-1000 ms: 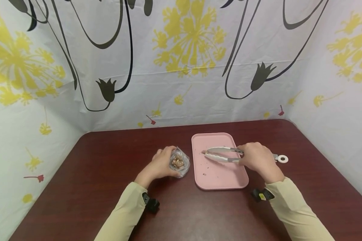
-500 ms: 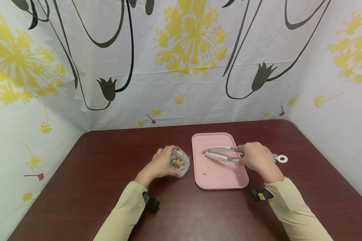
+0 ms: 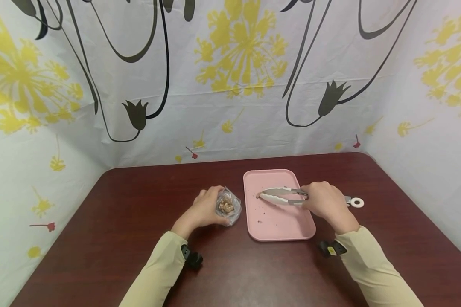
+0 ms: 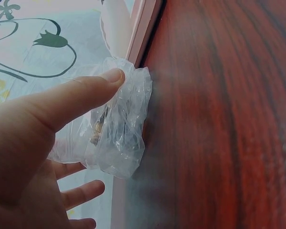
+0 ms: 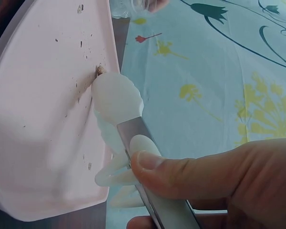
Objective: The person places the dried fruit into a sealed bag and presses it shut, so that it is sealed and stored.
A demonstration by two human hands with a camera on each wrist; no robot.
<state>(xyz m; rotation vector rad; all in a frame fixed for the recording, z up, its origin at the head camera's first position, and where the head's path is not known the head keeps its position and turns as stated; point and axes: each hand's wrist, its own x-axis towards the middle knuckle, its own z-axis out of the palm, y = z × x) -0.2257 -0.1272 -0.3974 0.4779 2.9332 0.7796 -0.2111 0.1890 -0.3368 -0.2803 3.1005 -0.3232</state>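
Observation:
My left hand (image 3: 203,209) holds a clear plastic bag (image 3: 235,216) upright on the table, its thumb on one side and fingers on the other. Through the bag's open top, brown knobbly pieces like walnut kernels (image 3: 226,207) show. In the right hand (image 3: 326,201) are tongs with white scalloped heads (image 5: 117,98), gripped around their middle and reaching low over a pink tray (image 3: 282,233). A small brown nut piece (image 5: 100,70) is at the tips of the tongs; whether they pinch it firmly I cannot tell.
Dark crumbs (image 3: 260,221) lie scattered on the tray. The tray stands just right of the bag on a dark red-brown table (image 3: 138,204). A patterned white cloth (image 3: 184,85) encloses the table at the back and sides.
The two arms of the tongs have drawn closer together around the small nut piece. The left hand and the bag have stayed in place.

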